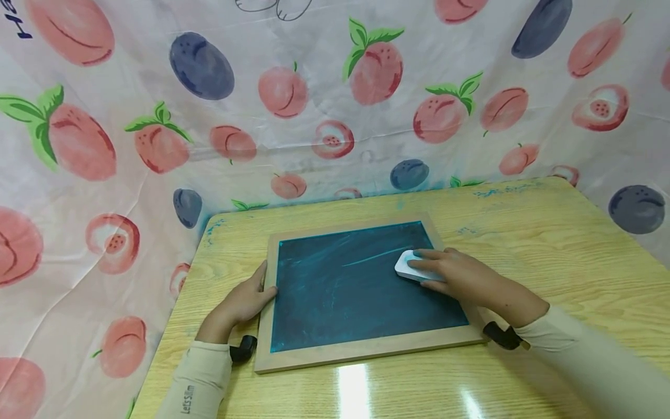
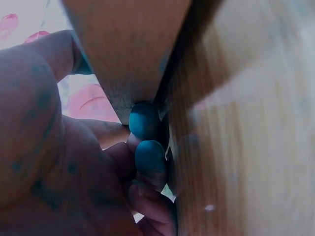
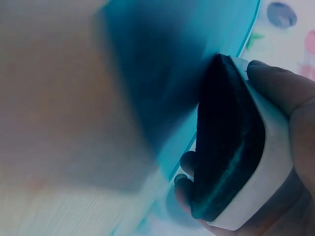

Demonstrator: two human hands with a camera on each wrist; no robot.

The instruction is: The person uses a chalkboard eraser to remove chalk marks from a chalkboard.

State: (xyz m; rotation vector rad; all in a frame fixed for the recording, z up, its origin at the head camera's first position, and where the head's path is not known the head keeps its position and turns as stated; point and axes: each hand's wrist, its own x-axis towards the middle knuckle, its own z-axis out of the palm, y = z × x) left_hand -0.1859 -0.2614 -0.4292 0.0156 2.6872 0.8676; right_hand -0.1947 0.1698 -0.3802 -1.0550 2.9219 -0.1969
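Note:
A wood-framed chalkboard (image 1: 361,291) lies on the table, its dark surface smeared with chalk and crossed by one pale streak. My left hand (image 1: 246,299) grips the left side of the frame, thumb on top; in the left wrist view, chalk-stained fingertips (image 2: 144,120) reach under the frame's edge (image 2: 128,54). Over the right part of the board, my right hand (image 1: 458,273) holds a white chalkboard eraser (image 1: 413,266). In the right wrist view the eraser's dark felt (image 3: 229,137) faces the board, tilted, with a line of chalk on it and fingers along both sides.
The board rests on a yellow wood-grain table (image 1: 534,244) with blue chalk dust near its back edge. Behind and to the left hangs a white cloth (image 1: 293,35) printed with fruit. A dark wrist strap mount (image 1: 243,349) sits at each sleeve's cuff.

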